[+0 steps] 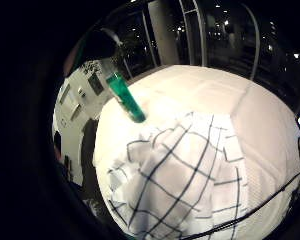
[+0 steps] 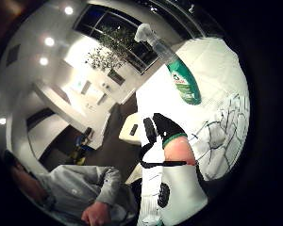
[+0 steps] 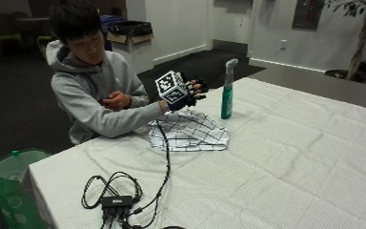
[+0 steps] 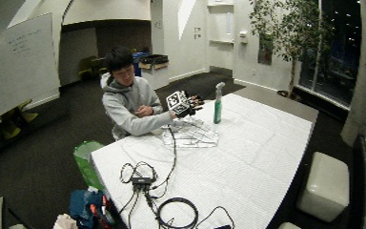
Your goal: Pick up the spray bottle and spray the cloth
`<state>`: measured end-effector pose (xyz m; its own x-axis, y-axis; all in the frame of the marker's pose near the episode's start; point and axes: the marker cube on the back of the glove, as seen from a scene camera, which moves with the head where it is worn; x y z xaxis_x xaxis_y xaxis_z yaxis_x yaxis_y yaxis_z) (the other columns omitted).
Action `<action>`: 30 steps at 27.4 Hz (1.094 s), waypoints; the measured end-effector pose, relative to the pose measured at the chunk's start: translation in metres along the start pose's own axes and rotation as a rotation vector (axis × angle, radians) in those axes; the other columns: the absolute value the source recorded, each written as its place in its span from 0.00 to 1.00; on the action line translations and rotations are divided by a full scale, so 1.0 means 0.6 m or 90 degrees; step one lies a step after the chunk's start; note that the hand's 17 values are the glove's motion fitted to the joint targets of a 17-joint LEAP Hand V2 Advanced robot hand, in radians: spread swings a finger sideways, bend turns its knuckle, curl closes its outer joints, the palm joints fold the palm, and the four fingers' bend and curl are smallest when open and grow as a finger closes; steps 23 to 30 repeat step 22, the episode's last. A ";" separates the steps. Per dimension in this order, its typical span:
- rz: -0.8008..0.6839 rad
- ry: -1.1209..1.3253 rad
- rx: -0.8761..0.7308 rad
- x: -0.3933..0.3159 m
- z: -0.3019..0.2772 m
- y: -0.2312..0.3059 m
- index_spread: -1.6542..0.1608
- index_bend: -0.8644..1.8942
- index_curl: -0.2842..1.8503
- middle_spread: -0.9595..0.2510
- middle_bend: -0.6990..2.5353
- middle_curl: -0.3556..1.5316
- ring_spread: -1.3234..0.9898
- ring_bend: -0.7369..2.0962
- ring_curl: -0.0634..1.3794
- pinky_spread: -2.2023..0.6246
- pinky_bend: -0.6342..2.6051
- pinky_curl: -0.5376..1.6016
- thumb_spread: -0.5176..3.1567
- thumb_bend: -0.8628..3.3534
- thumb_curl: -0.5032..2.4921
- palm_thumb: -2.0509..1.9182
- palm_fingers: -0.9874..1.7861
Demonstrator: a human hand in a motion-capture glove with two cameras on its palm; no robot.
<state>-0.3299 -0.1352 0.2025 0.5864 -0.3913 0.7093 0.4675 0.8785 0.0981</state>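
Now, from where I sit at the feed, this is what I read off the 4 views.

Right hand: my gloved right hand [image 3: 192,90] hangs in the air above the table, raised over the cloth and just short of the bottle, touching neither.

Fingers: I see them spread and relaxed in the outside view, holding nothing; in the thumb side palm view 1 black fingertip [image 2: 166,124] points out toward the bottle with open space around it.

Spray bottle: the green spray bottle [image 3: 227,97] with a pale trigger head stands upright on the table, just beyond the cloth's far edge and apart from it. Both palm views catch it [image 1: 126,97] standing on the white surface beside the cloth.

Cloth: the white cloth with thin dark check lines [image 3: 187,132] lies rumpled and heaped on the table [image 3: 284,157] near the edge by the person, below the raised hand. It fills much of the little finger side palm view [image 1: 180,175].

Other hand: the bare hand [image 3: 115,101] is drawn in against the chest of the grey hoodie, off the table.

Table: covered in a white cloth covering.
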 end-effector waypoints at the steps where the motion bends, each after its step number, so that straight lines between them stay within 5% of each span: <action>1: -0.001 0.002 -0.002 0.001 0.000 0.001 0.76 0.37 0.25 0.77 0.30 0.39 0.56 0.41 0.27 0.83 0.34 0.41 0.39 0.20 0.30 0.69 0.51; 30: 0.000 -0.016 0.002 -0.008 -0.003 0.003 0.77 0.37 0.27 0.77 0.29 0.39 0.56 0.38 0.26 0.84 0.30 0.40 0.40 0.20 0.30 0.70 0.54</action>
